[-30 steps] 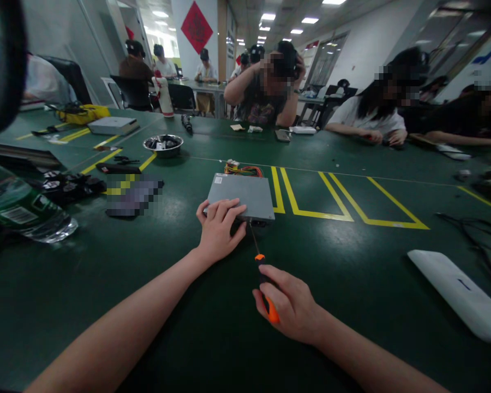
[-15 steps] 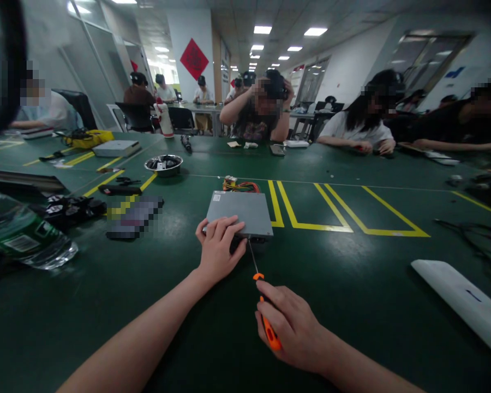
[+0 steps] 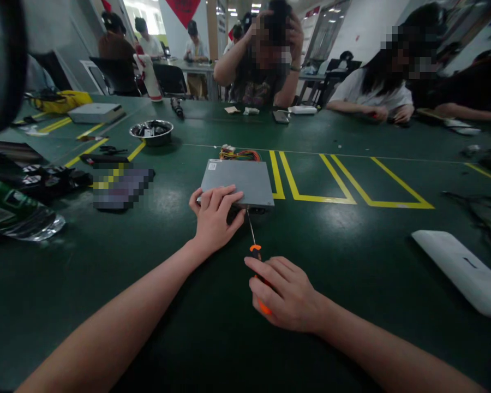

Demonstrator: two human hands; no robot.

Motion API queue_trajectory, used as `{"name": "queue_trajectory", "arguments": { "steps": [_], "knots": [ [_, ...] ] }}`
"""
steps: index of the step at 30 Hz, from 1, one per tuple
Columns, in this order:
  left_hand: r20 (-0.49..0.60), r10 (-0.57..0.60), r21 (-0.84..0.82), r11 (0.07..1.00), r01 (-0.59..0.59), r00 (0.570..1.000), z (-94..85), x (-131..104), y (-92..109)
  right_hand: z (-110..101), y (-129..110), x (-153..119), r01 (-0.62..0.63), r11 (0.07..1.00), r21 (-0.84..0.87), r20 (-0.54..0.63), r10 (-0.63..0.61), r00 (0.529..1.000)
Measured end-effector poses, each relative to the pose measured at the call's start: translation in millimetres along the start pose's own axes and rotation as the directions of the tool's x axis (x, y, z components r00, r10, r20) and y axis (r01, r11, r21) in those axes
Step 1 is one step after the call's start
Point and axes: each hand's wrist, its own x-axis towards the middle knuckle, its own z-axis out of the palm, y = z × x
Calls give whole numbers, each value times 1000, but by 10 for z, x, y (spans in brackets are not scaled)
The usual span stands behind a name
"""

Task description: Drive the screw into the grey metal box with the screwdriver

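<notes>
A grey metal computer power supply (image 3: pixel 251 177) lies flat on the green table, its bundle of coloured cables (image 3: pixel 245 155) coming out at the back. My left hand (image 3: pixel 216 213) grips its near left corner, fingers over the top and thumb against the front side. In my right hand (image 3: pixel 284 295) is a screwdriver (image 3: pixel 255 248) with an orange and black handle, fingers wrapped round it. The thin shaft points away from me, and its tip meets the near side of the power supply. What the tip touches is too small to make out.
To the left are a metal bowl (image 3: pixel 152 130) of small dark parts, a blurred-out phone-like slab (image 3: pixel 125 188) and a plastic bottle (image 3: pixel 20 215). A white elongated object (image 3: pixel 458 267) lies at the right. Several people sit across the table. Yellow tape (image 3: pixel 325 199) marks its surface.
The view has tilted down, so everything sits higher in the picture. My right fingers have shifted round the screwdriver handle. My left hand keeps its place on the power supply.
</notes>
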Motion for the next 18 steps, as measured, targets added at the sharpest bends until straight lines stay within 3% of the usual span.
{"name": "queue_trajectory", "arguments": {
  "steps": [11, 18],
  "knots": [
    [-9, 13, 12, 1000, -12, 1000, 20, -3, -19, -29, 8, -8, -12, 1000, 4, -52, 13, 999],
    [12, 8, 17, 1000, -8, 1000, 7, -1, -13, -92, 34, 55, -3, 993, -117, -33, -1, 999]
  ]
}}
